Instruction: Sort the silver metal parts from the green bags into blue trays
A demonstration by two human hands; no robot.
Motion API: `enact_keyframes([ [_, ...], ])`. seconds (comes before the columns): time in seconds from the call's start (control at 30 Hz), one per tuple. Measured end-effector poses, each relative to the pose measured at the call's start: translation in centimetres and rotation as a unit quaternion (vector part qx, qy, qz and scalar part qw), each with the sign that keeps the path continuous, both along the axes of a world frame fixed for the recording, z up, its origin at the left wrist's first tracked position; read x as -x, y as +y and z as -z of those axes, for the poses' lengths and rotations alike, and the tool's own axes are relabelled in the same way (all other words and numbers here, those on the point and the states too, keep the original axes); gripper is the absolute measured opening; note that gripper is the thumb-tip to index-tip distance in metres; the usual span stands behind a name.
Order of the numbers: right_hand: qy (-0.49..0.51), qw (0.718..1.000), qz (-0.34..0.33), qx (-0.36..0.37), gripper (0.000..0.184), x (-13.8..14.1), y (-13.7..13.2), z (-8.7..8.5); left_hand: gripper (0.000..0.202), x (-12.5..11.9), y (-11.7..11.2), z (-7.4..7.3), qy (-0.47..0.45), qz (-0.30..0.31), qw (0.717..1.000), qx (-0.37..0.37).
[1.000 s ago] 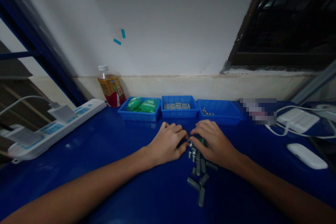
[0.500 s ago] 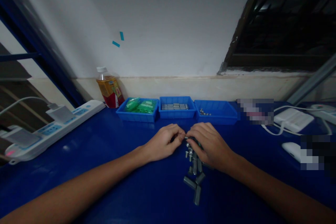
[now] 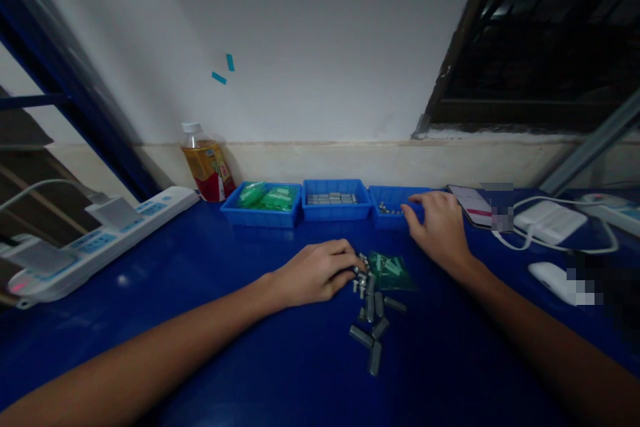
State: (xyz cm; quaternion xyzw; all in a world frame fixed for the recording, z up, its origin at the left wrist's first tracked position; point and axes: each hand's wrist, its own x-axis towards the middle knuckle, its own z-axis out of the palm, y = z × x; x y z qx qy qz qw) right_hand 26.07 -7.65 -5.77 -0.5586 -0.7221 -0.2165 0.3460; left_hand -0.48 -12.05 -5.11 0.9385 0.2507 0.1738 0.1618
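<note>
My left hand (image 3: pixel 320 273) rests on the table, its thumb and fingers curled around small silvery screws (image 3: pixel 362 285) at the pile's left edge. Which screw lies between the fingertips is partly hidden. Right of the pile is a green plastic bag (image 3: pixel 393 272) with pale pieces showing through. Several grey metal bars (image 3: pixel 370 309) lie loose in front of it. My right hand (image 3: pixel 440 227) hovers at the right blue bin (image 3: pixel 383 219), thumb and index finger apart, with nothing visible between them. A few small metal parts (image 3: pixel 383 207) lie inside that bin.
A middle blue bin (image 3: pixel 336 213) holds metal bars; a left blue bin (image 3: pixel 260 219) holds green bags. Behind stands a drink bottle (image 3: pixel 205 167). A power strip (image 3: pixel 113 240) runs along the left. At right are a phone (image 3: pixel 473 207), a white charger (image 3: pixel 550 221) with cables, and a white mouse (image 3: pixel 553 280).
My right hand has left the pile and moved right and away to the right bin, uncovering the green bag. My left hand has shifted slightly right and down onto the screws.
</note>
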Motion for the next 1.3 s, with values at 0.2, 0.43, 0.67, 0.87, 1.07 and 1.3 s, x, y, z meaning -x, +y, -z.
enact_keyframes([
  [0.2, -0.014, 0.982, -0.183, 0.049, 0.018, 3.9, -3.1, -0.5, 0.013, 0.0, 0.3, 0.5, -0.062, -0.039, 0.997, 0.015],
  [0.43, -0.037, 0.938, -0.325, 0.111, 0.019, 6.6, -6.0, -1.3, 0.015, -0.5, 0.8, 0.5, -0.313, -0.067, 0.924, 0.211],
  [0.67, -0.023, 0.928, -0.357, 0.107, 0.021, 6.2, -5.4, -0.7, 0.035, -1.5, 0.3, 0.7, -0.374, -0.034, 0.853, 0.363],
  [0.87, 0.03, 0.933, -0.344, 0.1, 0.01, 6.3, -5.3, -0.8, 0.036, -1.4, 0.5, 1.0, -0.366, -0.035, 0.86, 0.352],
  [1.07, 0.052, 0.942, -0.313, 0.107, 0.021, 6.4, -5.5, -0.9, 0.025, -1.1, -0.4, 0.5, -0.237, -0.106, 0.965, 0.035],
  [1.3, 0.06, 0.94, -0.312, 0.124, 0.019, 6.6, -5.8, -0.7, 0.011, -1.1, -1.2, 0.1, -0.179, -0.125, 0.974, -0.058],
])
